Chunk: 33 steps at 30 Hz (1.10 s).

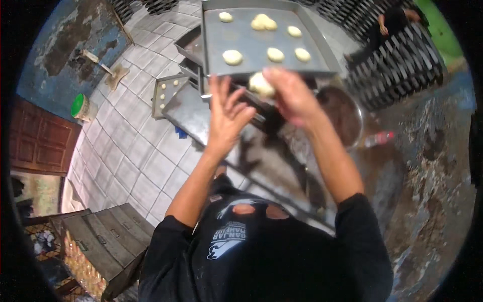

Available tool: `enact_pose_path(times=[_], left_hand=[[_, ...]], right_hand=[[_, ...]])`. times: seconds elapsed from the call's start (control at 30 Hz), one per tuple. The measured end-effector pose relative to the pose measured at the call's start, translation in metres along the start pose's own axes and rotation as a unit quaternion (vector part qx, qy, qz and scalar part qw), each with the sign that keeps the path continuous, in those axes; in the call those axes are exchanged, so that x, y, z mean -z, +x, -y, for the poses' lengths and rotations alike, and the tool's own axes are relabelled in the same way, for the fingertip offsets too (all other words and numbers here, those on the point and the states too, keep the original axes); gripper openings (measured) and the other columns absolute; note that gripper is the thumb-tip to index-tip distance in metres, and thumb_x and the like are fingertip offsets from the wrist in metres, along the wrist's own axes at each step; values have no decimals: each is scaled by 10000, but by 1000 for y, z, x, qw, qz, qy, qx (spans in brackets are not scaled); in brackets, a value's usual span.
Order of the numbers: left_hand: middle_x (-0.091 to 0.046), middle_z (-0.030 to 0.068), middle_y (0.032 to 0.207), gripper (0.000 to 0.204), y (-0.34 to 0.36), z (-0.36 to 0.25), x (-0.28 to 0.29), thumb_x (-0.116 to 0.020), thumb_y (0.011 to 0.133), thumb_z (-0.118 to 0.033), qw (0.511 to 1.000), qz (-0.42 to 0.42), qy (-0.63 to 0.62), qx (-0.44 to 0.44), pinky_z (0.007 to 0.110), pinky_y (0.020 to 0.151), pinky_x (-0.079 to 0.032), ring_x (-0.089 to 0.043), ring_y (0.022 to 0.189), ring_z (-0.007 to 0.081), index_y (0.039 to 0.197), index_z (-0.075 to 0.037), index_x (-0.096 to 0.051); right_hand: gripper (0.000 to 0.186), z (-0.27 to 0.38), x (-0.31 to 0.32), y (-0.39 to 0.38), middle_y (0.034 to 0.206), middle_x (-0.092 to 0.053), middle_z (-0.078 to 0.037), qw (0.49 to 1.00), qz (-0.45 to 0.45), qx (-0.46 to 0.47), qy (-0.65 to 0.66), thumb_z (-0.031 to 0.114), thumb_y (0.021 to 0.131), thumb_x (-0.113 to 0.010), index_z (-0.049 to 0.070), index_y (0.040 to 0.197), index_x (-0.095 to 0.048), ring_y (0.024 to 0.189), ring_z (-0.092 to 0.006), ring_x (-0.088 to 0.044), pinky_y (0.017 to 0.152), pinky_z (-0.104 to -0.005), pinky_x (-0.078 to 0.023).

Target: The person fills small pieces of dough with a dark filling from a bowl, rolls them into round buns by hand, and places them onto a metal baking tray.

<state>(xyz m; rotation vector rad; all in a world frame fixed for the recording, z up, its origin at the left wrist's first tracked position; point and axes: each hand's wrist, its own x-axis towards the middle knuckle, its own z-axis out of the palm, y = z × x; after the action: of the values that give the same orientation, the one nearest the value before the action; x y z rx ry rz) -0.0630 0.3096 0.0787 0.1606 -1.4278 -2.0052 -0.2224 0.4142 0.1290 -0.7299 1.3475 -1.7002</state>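
A pale dough ball [261,84] is held at the fingertips of the right hand [290,94], near the close rim of the large tray [251,40]. Nothing is seen gripped by the left hand [226,113], whose fingers are spread apart beside it, perhaps to leave the dough unpressed. On the tray, most dough pieces [232,57] are set apart, probably against sticking; a few are clustered toward the far side. Movement is bounded by the raised rim; a wide gap is left mid-tray. Farther left, tiled floor [126,146] is seen.
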Motion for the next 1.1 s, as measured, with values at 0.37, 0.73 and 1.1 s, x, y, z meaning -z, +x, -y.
enact_pose_path(times=[0.37, 0.73, 1.1], left_hand=[[-608, 143, 1370, 458, 21, -11, 258, -607, 1011, -134, 944, -208, 230, 108, 330, 970, -499, -625, 1145, 204, 1437, 8, -514], [-581, 158, 1403, 510, 166, -26, 278, -614, 998, -143, 963, -155, 216, 47, 349, 992, -481, -621, 1149, 219, 1463, 25, -488], [-629, 130, 1327, 439, 210, -51, 266, -585, 989, -115, 945, -61, 320, -10, 350, 968, -499, -641, 1109, 218, 1412, -2, -554]], right_hand=[[524, -43, 47, 322, 1431, -475, -314, 704, 60, 149, -692, 390, 1004, -582, -56, 1276, -549, 1419, -451, -369, 1179, -509, -304], [582, 30, 56, 373, 1565, -466, -117, 896, 109, -41, -429, 451, 1088, -398, 65, 1519, -460, 1451, -265, -422, 1217, -392, -296], [610, 16, 82, 430, 1582, -428, -127, 929, -2, 51, -367, 493, 1061, -454, 45, 1474, -493, 1428, -317, -421, 1168, -490, -341]])
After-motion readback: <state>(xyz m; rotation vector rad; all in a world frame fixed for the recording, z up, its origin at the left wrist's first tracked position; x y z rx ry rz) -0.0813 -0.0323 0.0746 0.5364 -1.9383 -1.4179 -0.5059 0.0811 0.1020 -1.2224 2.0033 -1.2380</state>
